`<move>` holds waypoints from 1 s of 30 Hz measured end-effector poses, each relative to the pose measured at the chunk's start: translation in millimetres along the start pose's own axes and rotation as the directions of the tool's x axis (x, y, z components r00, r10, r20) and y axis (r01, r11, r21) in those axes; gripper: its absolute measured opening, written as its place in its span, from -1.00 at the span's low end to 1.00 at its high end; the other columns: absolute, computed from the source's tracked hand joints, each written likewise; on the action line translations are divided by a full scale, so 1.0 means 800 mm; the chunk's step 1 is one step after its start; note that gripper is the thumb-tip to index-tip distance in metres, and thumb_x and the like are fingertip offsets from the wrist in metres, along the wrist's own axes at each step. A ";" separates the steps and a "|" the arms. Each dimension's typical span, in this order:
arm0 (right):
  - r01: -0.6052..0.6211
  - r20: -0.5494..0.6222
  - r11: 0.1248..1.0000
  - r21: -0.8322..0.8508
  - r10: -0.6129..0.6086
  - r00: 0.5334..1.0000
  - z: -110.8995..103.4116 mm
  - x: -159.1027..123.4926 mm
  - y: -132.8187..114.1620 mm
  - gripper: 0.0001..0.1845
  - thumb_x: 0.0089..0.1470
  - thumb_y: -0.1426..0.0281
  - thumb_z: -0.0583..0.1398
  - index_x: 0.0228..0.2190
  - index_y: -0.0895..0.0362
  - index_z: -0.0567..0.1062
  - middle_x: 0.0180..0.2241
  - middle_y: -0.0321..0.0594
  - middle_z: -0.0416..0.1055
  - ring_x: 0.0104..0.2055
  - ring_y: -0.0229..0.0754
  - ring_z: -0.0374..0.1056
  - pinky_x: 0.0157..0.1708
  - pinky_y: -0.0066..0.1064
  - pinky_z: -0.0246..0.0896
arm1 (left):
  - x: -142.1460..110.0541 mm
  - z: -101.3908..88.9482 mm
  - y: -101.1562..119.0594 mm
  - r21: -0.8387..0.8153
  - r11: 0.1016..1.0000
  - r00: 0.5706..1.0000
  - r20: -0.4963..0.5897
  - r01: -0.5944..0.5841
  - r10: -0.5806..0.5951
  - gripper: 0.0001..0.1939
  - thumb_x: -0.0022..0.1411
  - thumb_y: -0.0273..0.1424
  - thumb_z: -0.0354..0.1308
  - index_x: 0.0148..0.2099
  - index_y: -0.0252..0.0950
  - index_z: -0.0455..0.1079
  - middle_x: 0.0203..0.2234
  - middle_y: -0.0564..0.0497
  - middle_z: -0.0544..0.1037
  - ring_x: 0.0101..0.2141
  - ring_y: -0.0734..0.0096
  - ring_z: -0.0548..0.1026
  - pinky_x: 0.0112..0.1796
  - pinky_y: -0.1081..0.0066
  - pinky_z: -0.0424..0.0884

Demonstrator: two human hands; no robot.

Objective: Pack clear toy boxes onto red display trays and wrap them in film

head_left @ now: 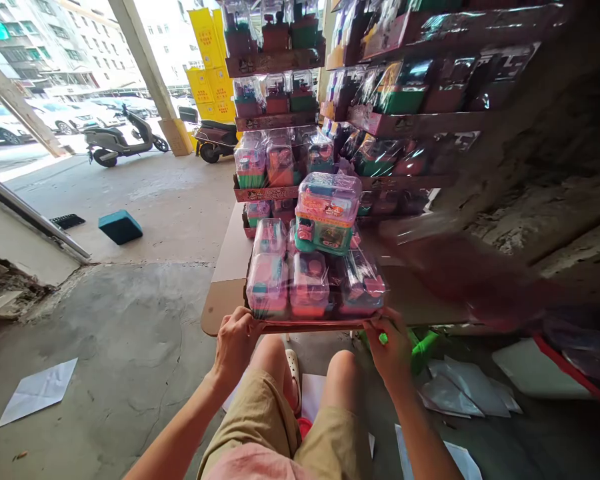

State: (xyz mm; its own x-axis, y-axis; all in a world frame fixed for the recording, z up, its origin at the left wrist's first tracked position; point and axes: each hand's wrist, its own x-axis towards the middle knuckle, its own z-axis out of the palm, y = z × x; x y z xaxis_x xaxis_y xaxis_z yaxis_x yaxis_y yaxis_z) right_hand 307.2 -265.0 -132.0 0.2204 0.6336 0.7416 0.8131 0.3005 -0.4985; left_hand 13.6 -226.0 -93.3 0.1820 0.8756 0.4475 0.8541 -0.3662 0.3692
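Observation:
A shallow display tray (325,323) wrapped in clear film lies at the near edge of the table, filled with several clear-lidded plastic boxes (310,283) in pink and green. My left hand (237,343) pinches the tray's near left corner with its fingers closed. At the near right corner, my right hand (393,347) grips the edge the same way, thumb and fingers together. Whether they hold the film, the tray's rim or both is hard to see. A single box (329,213) with a pink lid and green base rests on top of the tray's contents.
Stacked wrapped trays (275,120) rise behind and to the right. The brown table (225,300) ends just before my knees. A green stool (423,350) stands under its right side, near white sheets (473,387) on the floor. A blue block (120,227) lies left.

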 end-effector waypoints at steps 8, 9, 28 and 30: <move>0.069 0.078 0.998 0.007 -0.069 0.995 -0.006 0.009 0.012 -0.81 0.11 0.35 0.12 -0.52 0.09 0.38 -0.38 -0.23 0.33 -0.38 -0.21 0.34 -0.43 -0.38 0.29 | 0.003 0.005 -0.014 -0.036 0.995 0.994 -0.060 -0.097 0.095 -0.68 0.22 -0.42 0.01 -0.60 -0.26 0.18 -0.58 0.09 0.41 -0.56 0.50 0.34 -0.40 0.46 0.29; 0.061 0.100 0.998 0.013 -0.062 0.993 -0.007 0.010 0.013 -0.80 0.11 0.34 0.12 -0.53 0.09 0.38 -0.38 -0.23 0.32 -0.38 -0.20 0.34 -0.43 -0.37 0.30 | 0.003 0.005 -0.014 -0.044 0.993 0.993 -0.064 -0.107 0.104 -0.68 0.22 -0.43 0.00 -0.59 -0.25 0.17 -0.59 0.09 0.40 -0.56 0.50 0.33 -0.40 0.46 0.29; -0.155 0.185 0.982 0.110 0.133 0.974 -0.007 0.005 0.050 -0.61 0.07 0.01 0.10 -0.28 0.08 0.26 -0.40 -0.18 0.37 -0.45 -0.14 0.39 -0.48 -0.26 0.37 | 0.002 0.008 -0.037 -0.258 0.959 0.992 0.021 -0.114 0.124 -0.86 0.25 -0.39 -0.02 -0.33 -0.25 0.33 -0.49 0.06 0.43 -0.44 0.46 0.39 -0.36 0.49 0.33; -0.134 0.188 0.985 0.110 0.112 0.976 -0.010 0.006 0.049 -0.62 0.08 0.03 0.09 -0.28 0.07 0.26 -0.40 -0.18 0.38 -0.44 -0.13 0.39 -0.48 -0.25 0.37 | 0.003 0.007 -0.039 -0.291 0.947 0.984 0.066 -0.138 0.164 -0.82 0.27 -0.41 -0.06 -0.32 -0.25 0.36 -0.43 0.03 0.44 -0.41 0.48 0.40 -0.34 0.50 0.33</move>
State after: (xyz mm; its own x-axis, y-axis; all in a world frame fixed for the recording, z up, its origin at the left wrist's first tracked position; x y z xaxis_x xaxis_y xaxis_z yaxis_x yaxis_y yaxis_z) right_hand 343.9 -255.9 -144.4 0.2046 0.7862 0.5831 0.7119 0.2894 -0.6399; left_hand -10.1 -210.8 -108.1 0.3511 0.8228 0.4468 0.6420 -0.5589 0.5248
